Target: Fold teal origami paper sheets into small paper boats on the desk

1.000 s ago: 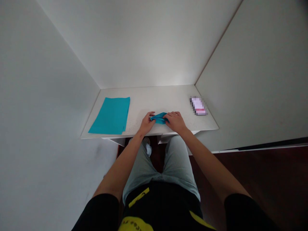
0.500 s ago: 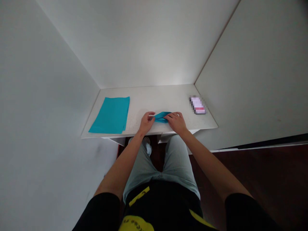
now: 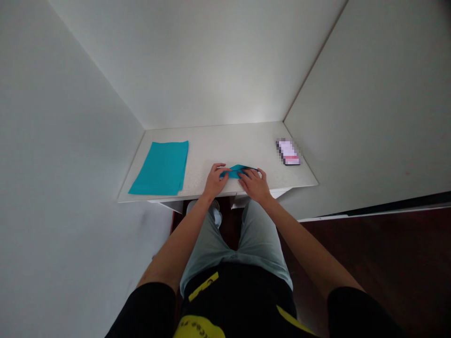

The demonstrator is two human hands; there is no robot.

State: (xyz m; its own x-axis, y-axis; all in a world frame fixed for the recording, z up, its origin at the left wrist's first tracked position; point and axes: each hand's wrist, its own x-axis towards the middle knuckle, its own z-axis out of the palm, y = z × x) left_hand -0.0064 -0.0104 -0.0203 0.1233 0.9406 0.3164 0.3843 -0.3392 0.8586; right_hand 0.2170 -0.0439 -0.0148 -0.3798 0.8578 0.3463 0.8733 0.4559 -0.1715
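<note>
A small folded piece of blue paper [image 3: 234, 174] lies near the front edge of the white desk [image 3: 218, 145], between my two hands. My left hand [image 3: 215, 180] grips its left end with thumb and fingers. From the right, my right hand [image 3: 255, 184] has its fingers pressed on the paper, partly covering that end. A narrow dark edge shows along the paper's upper right side by the right fingers. The exact fold is hard to make out at this size.
Flat blue sheets of paper [image 3: 160, 169] lie stacked at the desk's left. A phone [image 3: 289, 152] with a blurred, lit screen rests at the right. Walls close in the desk at the back and both sides. My legs [image 3: 260, 230] stand against the front edge.
My right hand has shifted slightly toward me and lies flatter over the paper. The folded paper looks flatter and less open than before. The left hand has hardly moved.
</note>
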